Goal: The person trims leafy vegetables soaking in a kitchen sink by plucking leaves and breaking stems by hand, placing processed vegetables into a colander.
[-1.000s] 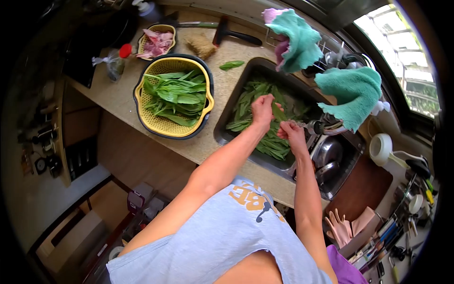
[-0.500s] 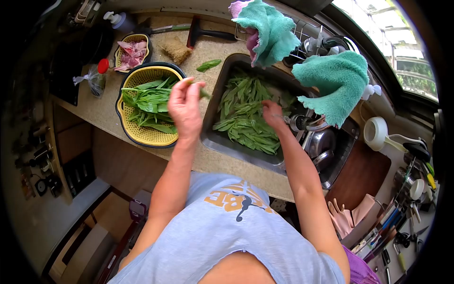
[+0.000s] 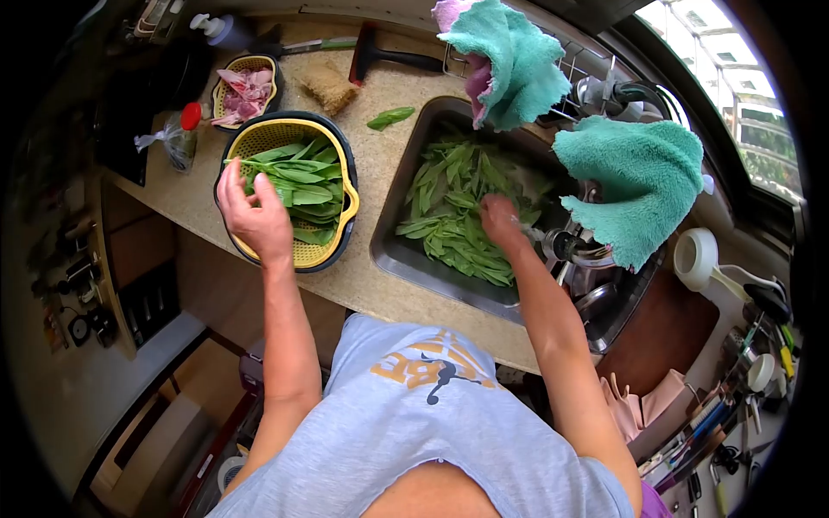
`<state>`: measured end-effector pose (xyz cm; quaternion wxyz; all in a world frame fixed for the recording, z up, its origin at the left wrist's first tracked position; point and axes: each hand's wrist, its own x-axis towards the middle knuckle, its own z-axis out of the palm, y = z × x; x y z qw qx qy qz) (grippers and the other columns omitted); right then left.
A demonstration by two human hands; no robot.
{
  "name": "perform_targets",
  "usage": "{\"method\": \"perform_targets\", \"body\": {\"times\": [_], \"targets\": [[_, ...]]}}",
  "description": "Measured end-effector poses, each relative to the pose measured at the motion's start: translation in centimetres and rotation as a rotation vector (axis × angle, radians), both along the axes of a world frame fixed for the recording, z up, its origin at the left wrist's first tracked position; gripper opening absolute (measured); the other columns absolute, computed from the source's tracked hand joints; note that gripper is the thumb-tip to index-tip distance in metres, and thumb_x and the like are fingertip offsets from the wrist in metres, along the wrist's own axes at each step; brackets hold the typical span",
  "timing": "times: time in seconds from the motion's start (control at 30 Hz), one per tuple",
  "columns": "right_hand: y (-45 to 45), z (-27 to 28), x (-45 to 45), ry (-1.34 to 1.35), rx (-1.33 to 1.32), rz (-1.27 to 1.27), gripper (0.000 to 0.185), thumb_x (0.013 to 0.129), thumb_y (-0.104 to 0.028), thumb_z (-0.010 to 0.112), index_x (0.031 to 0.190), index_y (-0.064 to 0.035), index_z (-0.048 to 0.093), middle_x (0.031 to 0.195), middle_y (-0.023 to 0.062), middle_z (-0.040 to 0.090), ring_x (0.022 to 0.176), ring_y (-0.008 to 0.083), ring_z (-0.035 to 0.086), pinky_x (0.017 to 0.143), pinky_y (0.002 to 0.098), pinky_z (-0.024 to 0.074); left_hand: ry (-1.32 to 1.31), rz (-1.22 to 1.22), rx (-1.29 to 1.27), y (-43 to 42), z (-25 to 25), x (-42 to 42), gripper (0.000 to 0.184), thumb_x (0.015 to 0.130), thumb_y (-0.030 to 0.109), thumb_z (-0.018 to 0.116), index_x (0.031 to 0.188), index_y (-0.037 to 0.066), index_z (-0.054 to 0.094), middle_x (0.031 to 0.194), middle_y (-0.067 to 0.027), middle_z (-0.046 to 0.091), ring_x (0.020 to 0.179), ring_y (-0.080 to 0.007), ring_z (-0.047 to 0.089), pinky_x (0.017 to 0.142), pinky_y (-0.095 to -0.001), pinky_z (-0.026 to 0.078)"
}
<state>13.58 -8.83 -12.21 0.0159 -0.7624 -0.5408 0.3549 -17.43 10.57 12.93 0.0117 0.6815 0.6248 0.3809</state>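
My left hand [image 3: 255, 211] is over the left side of the yellow basket [image 3: 348, 200], fingers apart beside the leafy greens [image 3: 306, 183] lying inside. Nothing shows between its fingers. In the sink [image 3: 389, 250], many long green leaves [image 3: 462, 216] lie spread in a heap. My right hand [image 3: 501, 216] reaches down at the right edge of that heap, close to the faucet [image 3: 561, 243]. Its fingertips are hidden and blurred, so what it holds cannot be made out. A single leaf [image 3: 390, 118] lies on the counter between basket and sink.
Behind the basket are a smaller basket of raw meat [image 3: 245, 93], a red-capped jar [image 3: 191, 116], a brown scrubber [image 3: 328, 90] and a black-handled tool [image 3: 401, 59]. Teal cloths [image 3: 635, 177] hang beyond the sink. A white ladle-like pan [image 3: 696, 259] is at right.
My left hand has moved from the sink, past the basket's right rim, to the basket's left side; the leaf it carried is no longer between its fingers. My right hand has dropped lower into the sink.
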Motion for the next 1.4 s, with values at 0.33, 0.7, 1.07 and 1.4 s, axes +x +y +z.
{"method": "perform_targets", "body": {"times": [0.33,0.7,1.07,1.4], "targets": [[-1.0,9.6,3.7,0.526,0.36,-0.519,0.032,0.081,-0.023,0.072,0.102,0.0005,0.063,0.083,0.0114,0.068,0.077,0.0186,0.066,0.072,0.0335,0.0508,-0.423,-0.996,-0.645,-11.1,-12.4,20.2,0.028,0.084,0.0,0.054,0.11,0.001,0.065,0.107,-0.0201,0.066,0.097,-0.0352,0.065,0.083,-0.0406,0.052],[0.5,11.8,3.2,0.619,0.321,-0.698,0.025,0.088,-0.018,0.067,0.105,0.0005,0.065,0.09,0.0067,0.067,0.08,0.0132,0.061,0.072,0.028,0.048,-0.769,-0.7,-1.176,-11.9,-14.3,19.4,0.03,0.084,0.012,0.067,0.111,-0.002,0.064,0.085,-0.0061,0.069,0.074,-0.0099,0.061,0.066,-0.0254,0.048],[2.7,11.5,1.6,0.739,0.23,-0.601,0.02,0.088,-0.022,0.066,0.095,-0.0032,0.069,0.085,0.0008,0.067,0.073,0.007,0.056,0.062,0.024,0.0427,-0.718,-0.637,-1.193,-10.2,-13.3,16.0,0.025,0.083,0.016,0.072,0.101,-0.001,0.069,0.083,-0.0035,0.069,0.073,-0.0073,0.06,0.064,-0.0231,0.047],[2.6,12.5,1.4,0.496,0.254,-0.451,0.019,0.085,-0.011,0.061,0.096,0.0026,0.066,0.078,0.007,0.067,0.074,0.0175,0.066,0.06,0.0322,0.0518,-0.651,-0.568,-1.134,-10.0,-13.1,17.7,0.029,0.083,0.012,0.064,0.107,-0.003,0.068,0.087,-0.0076,0.071,0.076,-0.0125,0.065,0.069,-0.0258,0.05]]}}
